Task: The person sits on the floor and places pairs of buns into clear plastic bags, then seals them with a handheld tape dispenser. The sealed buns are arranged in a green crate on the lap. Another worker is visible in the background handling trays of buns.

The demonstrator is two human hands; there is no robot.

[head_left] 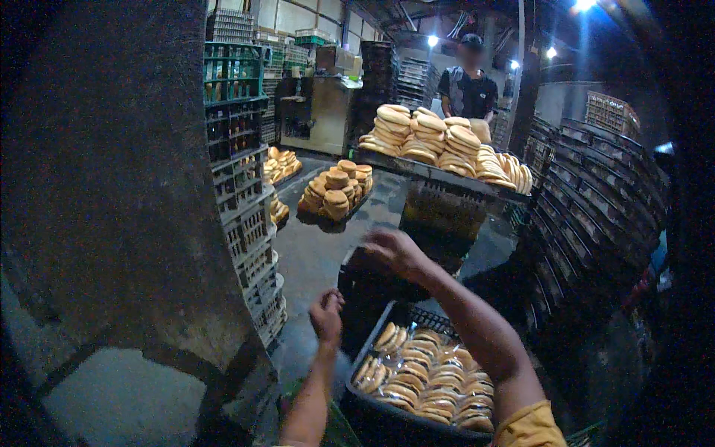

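My left hand [326,316] is raised beside a dark crate, its fingers curled in and pressed together. Whether anything small is pinched in it cannot be made out. Further forward, my right hand [392,253] hovers over the far end of the dark area ahead of the crate, palm down and smeared by motion. Its fingertips are hard to make out. Below my right forearm stands the black plastic crate [356,378], filled with rows of round bread buns [421,365] in clear plastic bags. Neither hand touches the bagged buns.
A tall stack of crates [249,223] rises at the left beside a dark panel [112,186]. Bread piles sit on a floor tray [337,190] and a table [447,175], behind which a person [469,86] stands. Stacked dark trays [596,216] line the right.
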